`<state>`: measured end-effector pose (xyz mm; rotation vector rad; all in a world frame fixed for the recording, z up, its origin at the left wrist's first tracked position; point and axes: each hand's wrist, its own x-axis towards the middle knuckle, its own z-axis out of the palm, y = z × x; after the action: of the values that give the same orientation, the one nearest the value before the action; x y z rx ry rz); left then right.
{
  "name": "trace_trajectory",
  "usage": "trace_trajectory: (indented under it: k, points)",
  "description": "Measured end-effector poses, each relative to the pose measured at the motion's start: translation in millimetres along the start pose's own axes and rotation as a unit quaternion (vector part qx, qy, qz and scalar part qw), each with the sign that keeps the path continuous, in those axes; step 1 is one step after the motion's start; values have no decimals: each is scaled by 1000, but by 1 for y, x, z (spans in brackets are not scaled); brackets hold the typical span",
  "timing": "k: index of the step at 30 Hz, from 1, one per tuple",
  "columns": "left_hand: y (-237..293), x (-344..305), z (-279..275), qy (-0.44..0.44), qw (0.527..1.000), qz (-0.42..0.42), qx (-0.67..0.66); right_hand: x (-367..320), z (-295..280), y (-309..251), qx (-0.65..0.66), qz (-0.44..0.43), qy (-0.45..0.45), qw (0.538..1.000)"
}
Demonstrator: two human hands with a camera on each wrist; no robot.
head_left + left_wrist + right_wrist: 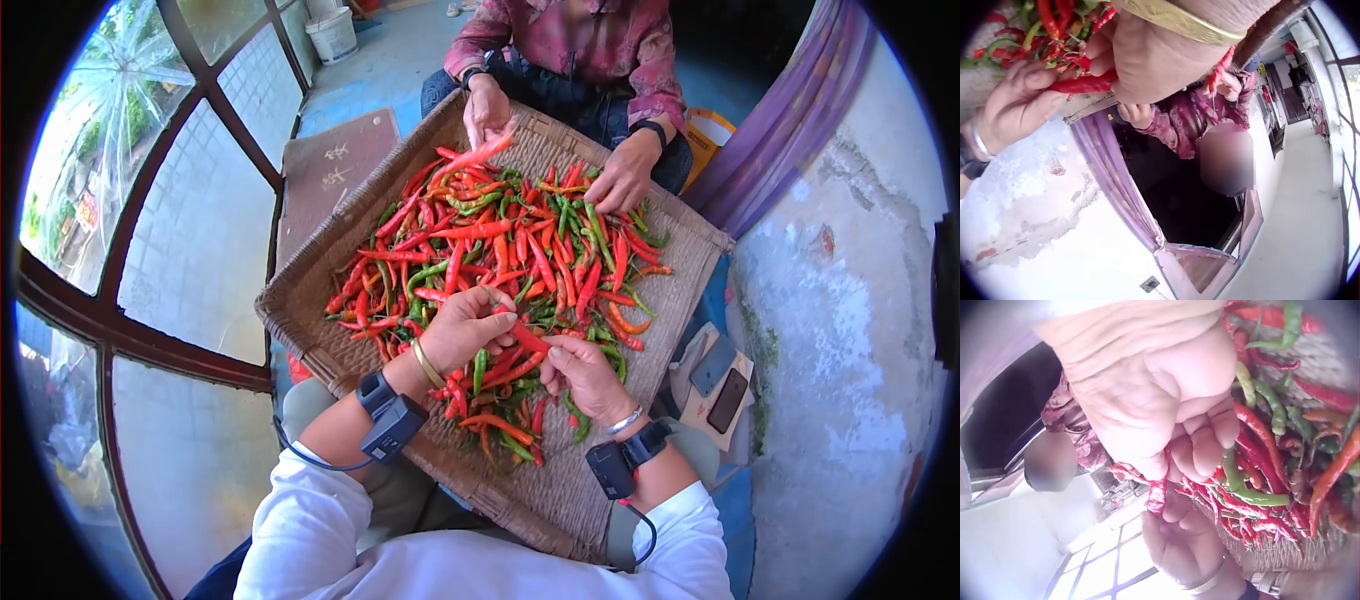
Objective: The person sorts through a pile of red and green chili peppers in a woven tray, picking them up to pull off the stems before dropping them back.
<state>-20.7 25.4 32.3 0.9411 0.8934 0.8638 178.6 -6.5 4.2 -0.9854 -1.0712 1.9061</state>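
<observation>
At 9 o'clock of the head view, a curved window [200, 230] with dark bars. Next to it, filling the middle, a woven tray [300, 295] set between two seated people and heaped with a pile of chillies [500, 240], mostly red, some green and orange. At 12 o'clock on the far rim, another person's hands [487, 105], one of them lifting a red pod.

Toward 6 o'clock of the pile, the left hand [462, 328], fingers curled down and pinching one end of a single red chilli [528, 338]. Just right of it, the right hand [588, 378], thumb and fingers closed narrowly on the other end, the pod bridging the small gap between both hands just above the heap.

Probably light, slender and a little bendy, with smooth waxy skin likely to slip and thin flesh apt to split under a hard squeeze. Best pinched with fingertips near the stem cap, likely the firmest part. Stem end hidden under the fingers; cannot tell which hand has it.

At 3 o'clock, off the tray, two phones [725, 385] on a low box.
</observation>
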Motion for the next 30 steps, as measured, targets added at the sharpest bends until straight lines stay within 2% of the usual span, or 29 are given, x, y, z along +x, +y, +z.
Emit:
trace_trajectory:
  k: [1,3,5,7,9,11,12,13,14,15,16,17,18,19,20,21,23,25,27,30]
  points:
    - [3,0,-3,7,1000,-9,29,1,-2,0,-2,-1,-1,1000]
    - [4,2,-9,-10,997,-17,74,4,-8,3,131,-11,46,990]
    - [6,1,-10,-46,990,-35,127,5,-13,3,165,-14,55,985]
    - [-4,3,-8,-59,991,-41,109,5,-15,1,252,-38,58,965]
    - [-10,2,-5,-68,993,-45,88,5,-19,1,243,-22,53,968]
    - [-12,1,-3,-60,990,11,124,6,-23,0,198,10,74,977]
    - [-9,0,-4,-58,991,12,121,5,-26,-2,195,12,73,978]
    - [-2,-1,-6,-12,963,53,262,6,-31,-5,188,1,94,978]
    - [7,-2,-9,34,913,91,397,7,-35,-9,181,-9,115,977]
    - [11,-3,-11,80,840,126,522,9,-40,-11,190,-10,134,973]
    - [13,-4,-13,87,808,127,568,12,-51,-12,206,-31,114,971]
    - [11,-3,-14,89,809,128,567,16,-58,-13,222,-52,94,969]
    - [6,-3,-14,72,764,105,632,20,-53,-21,220,-53,93,970]
    - [1,-2,-15,53,714,81,693,24,-44,-31,260,-108,157,947]
    - [-4,-2,-15,55,715,82,692,27,-39,-37,297,-162,219,915]
    - [-10,-3,-15,37,705,87,703,30,-43,-34,294,-163,217,917]
    - [-13,-3,-13,19,694,95,713,34,-58,-16,292,-103,225,924]
    - [-11,-3,-10,4,682,51,730,27,-47,-8,213,-44,215,952]
    - [-12,-2,-8,2,687,50,725,24,-43,1,212,-6,96,972]
    - [-11,-3,-2,-11,680,15,733,20,-30,9,137,58,47,988]
